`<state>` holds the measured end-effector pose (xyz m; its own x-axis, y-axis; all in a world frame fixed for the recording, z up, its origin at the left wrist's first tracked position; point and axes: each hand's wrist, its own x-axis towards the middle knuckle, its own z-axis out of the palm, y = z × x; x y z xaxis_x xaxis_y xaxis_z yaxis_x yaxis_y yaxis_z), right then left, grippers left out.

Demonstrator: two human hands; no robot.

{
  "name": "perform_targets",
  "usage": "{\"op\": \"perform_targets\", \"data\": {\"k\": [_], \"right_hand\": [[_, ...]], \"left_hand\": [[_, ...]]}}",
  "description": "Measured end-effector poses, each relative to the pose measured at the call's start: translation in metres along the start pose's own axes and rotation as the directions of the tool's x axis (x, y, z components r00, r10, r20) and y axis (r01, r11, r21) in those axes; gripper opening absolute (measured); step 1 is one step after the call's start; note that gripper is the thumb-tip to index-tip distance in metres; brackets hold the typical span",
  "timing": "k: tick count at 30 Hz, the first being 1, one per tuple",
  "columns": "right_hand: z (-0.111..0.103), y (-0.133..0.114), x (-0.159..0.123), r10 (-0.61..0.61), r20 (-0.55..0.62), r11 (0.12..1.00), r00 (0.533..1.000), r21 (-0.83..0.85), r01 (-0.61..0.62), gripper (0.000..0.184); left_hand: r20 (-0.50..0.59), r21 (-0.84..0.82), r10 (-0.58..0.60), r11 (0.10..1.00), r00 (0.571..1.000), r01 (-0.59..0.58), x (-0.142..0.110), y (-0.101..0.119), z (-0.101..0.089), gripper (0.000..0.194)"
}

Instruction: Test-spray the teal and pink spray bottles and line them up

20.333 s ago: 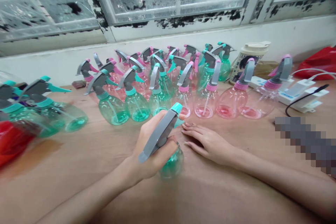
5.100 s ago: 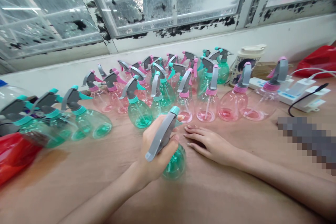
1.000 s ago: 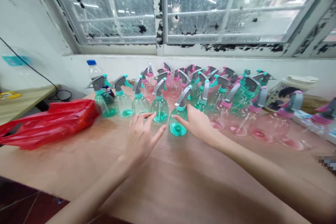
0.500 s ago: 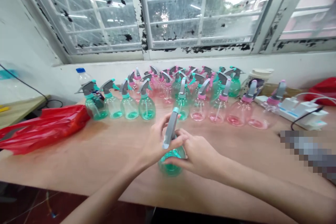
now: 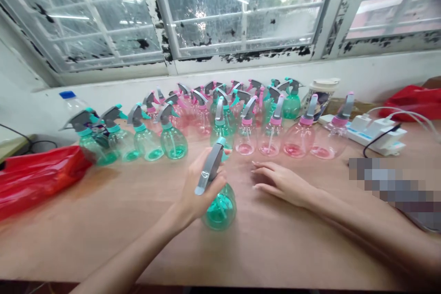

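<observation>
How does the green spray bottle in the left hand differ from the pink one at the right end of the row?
The green spray bottle has a teal nozzle tip; the pink spray bottle has a pink one.
The left hand grips the green spray bottle by its head, while no hand touches the pink spray bottle.
Both have see-through rounded bodies and grey trigger heads.

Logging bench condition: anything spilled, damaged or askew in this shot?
Window frame looks damaged: ragged black patches along its white lower edge. Orange-brown patch on the table beside the left-hand red plastic bag; stain or reflection, can't tell. No spill visible around the green spray bottle in the left hand.
</observation>
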<state>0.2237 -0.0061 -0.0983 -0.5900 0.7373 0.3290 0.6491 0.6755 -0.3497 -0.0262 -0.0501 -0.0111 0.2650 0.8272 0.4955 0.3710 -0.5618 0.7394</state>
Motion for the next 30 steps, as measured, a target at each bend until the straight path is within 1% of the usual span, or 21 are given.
{"op": "perform_targets", "data": {"k": [2,4,7,9,12,15,18,20,22,27,30], "right_hand": [[0.005,0.01,-0.002,0.012,-0.025,1.0,1.0,0.008,-0.012,0.037],[0.009,0.015,-0.003,0.004,-0.045,1.0,0.999,0.011,-0.003,0.036],[0.014,0.017,-0.003,0.003,-0.072,1.0,0.997,-0.003,-0.004,0.035],[0.016,0.016,-0.004,0.028,-0.089,0.999,0.996,-0.017,-0.03,0.036],[0.017,0.015,-0.005,0.056,-0.103,0.998,0.993,-0.03,-0.059,0.036],[0.016,0.014,-0.005,0.058,-0.117,0.998,0.992,-0.024,-0.061,0.036],[0.015,0.012,-0.006,0.059,-0.118,0.998,0.991,-0.02,-0.062,0.035],[0.015,0.012,-0.006,0.061,-0.114,0.998,0.992,-0.016,-0.063,0.035],[0.016,0.013,-0.007,0.065,-0.118,0.998,0.991,-0.008,-0.067,0.035],[0.016,0.013,-0.008,0.072,-0.091,0.997,0.993,-0.005,-0.073,0.036],[0.015,0.014,-0.009,0.081,-0.065,0.997,0.995,0.008,-0.08,0.037]], "left_hand": [[0.046,-0.016,0.005,1.0,0.999,-0.004,0.009,-0.004,0.002,0.032],[0.089,-0.022,0.021,1.0,0.996,-0.019,0.018,-0.007,0.004,0.03],[0.134,-0.033,0.052,0.998,0.99,-0.048,0.029,-0.008,0.007,0.021],[0.149,-0.031,0.059,0.998,0.987,-0.055,0.035,-0.007,0.009,0.015],[0.153,0.01,0.014,1.0,0.988,-0.015,0.04,-0.005,0.013,0.013],[0.135,0.083,-0.026,0.996,0.99,0.015,0.043,-0.007,0.015,0.019],[0.147,0.088,0.014,0.996,0.989,-0.027,0.045,-0.01,0.015,0.023],[0.171,0.067,0.048,0.996,0.984,-0.061,0.046,-0.011,0.015,0.021],[0.183,0.057,0.058,0.996,0.981,-0.07,0.046,-0.011,0.014,0.018],[0.178,-0.001,0.076,0.997,0.981,-0.078,0.047,-0.009,0.014,0.009],[0.161,0.033,0.097,0.994,0.982,-0.104,0.047,-0.01,0.014,0.009]]}}
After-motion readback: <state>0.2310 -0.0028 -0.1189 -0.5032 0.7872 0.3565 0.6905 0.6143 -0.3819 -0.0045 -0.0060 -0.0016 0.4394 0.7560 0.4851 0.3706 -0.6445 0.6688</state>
